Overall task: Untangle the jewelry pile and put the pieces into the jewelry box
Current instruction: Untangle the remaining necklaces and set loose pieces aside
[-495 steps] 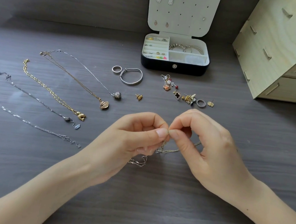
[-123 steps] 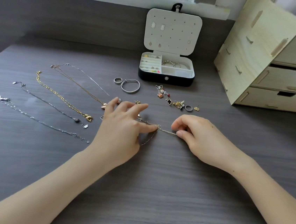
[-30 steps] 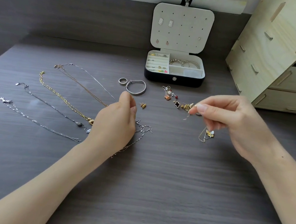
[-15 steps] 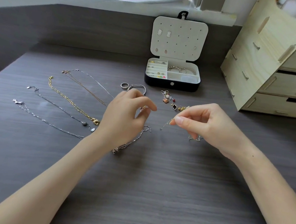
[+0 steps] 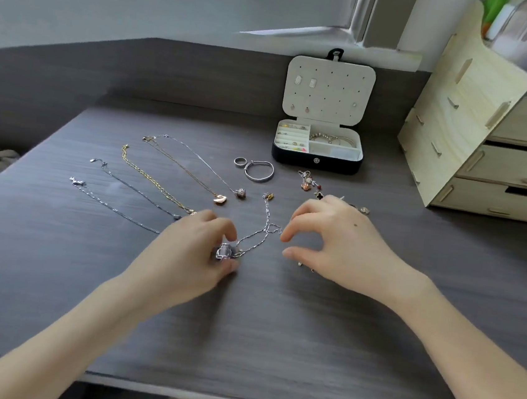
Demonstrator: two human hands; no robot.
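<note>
Pinched tangled chain (image 5: 265,227) with left hand (image 5: 193,255) fingers (image 5: 227,227), spread right hand (image 5: 343,245) open beside it; left five straightened necklaces (image 5: 156,185) outside the box (image 5: 292,160).

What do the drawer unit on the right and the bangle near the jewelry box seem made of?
The drawer unit looks like pale, unfinished plywood: visible grain and slotted tab joints. The bangle seems polished silver-coloured metal, going by its bright glints; which metal cannot be told.
</note>
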